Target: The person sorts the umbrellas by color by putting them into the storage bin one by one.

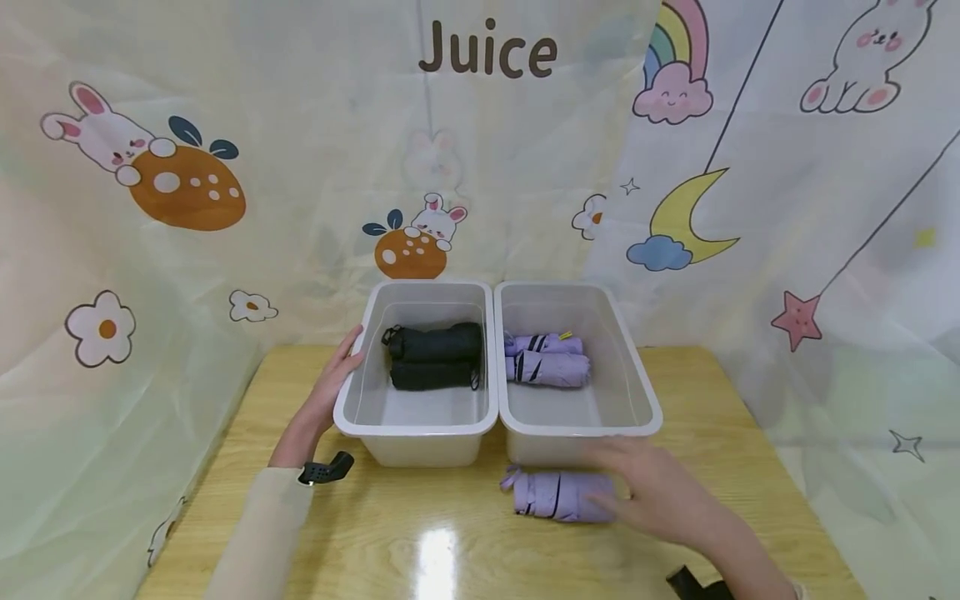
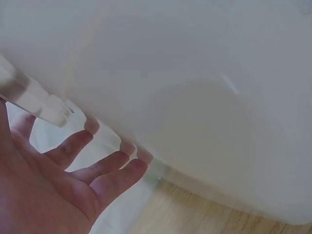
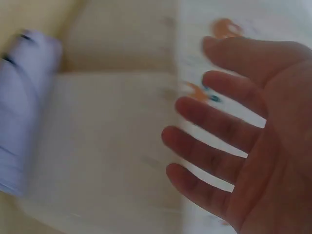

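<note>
In the head view my left hand (image 1: 332, 390) rests on the outer left side of the left white bin (image 1: 420, 431). The left wrist view shows its fingertips (image 2: 132, 168) against the bin wall, spread and slightly bent. Two black folded umbrellas (image 1: 435, 343) lie inside that bin. The right white bin (image 1: 581, 431) holds two purple folded umbrellas (image 1: 553, 369). Another purple folded umbrella (image 1: 561, 495) lies on the table in front of it. My right hand (image 1: 660, 492), blurred, hovers at this umbrella's right end. In the right wrist view its fingers are spread with nothing in them.
Both bins stand side by side near the back of the wooden table (image 1: 375, 533). Behind and around the table hangs a printed curtain (image 1: 315, 167). A black wrist strap (image 1: 324, 469) sits on my left wrist.
</note>
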The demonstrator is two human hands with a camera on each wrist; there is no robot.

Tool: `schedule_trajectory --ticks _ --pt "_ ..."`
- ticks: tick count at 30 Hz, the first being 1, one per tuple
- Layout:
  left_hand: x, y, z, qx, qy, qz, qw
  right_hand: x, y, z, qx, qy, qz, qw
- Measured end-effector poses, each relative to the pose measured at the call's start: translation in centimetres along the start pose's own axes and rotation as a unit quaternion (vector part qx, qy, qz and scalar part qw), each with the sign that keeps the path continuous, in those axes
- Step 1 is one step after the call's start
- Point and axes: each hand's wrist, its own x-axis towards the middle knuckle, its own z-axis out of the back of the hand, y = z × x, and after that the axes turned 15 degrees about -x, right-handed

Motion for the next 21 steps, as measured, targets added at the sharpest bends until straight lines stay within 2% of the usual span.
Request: schedule_trajectory --ticks 2,4,8,10,15,17,21 --pt "-0.2 0.1 0.1 -0.001 0.001 0.003 1.0 -1.4 0.3 -2.8 -0.027 0.024 0.013 0.9993" --pt "-0.3 0.2 0.1 -0.001 0.003 0.006 1.0 -2.4 0.0 -5.3 -0.034 0.03 0.022 0.9987" --pt "-0.3 0.2 0.0 -0.003 0.002 -0.002 1.0 -3.6 -1.2 -8.9 -0.06 0.004 0.018 0.998" --pt "-0.2 0.2 0.0 -0.004 0.004 -0.005 1.0 -3.8 -1.7 -10.1 -0.074 0.0 0.01 0.9972" --pt "-0.1 0.1 0.0 -0.001 0.01 -0.007 0.9999 -4.0 -2.2 -12.3 -0.084 0.05 -0.007 0.9952" --pt "-0.1 0.1 0.1 0.0 0.012 -0.008 0.9999 -3.9 -2.2 -12.9 -0.083 0.066 -0.006 0.9943" --pt "-0.1 0.0 0.2 0.001 0.012 -0.012 0.9998 -3.5 -2.4 -13.9 -0.097 0.07 0.007 0.9928"
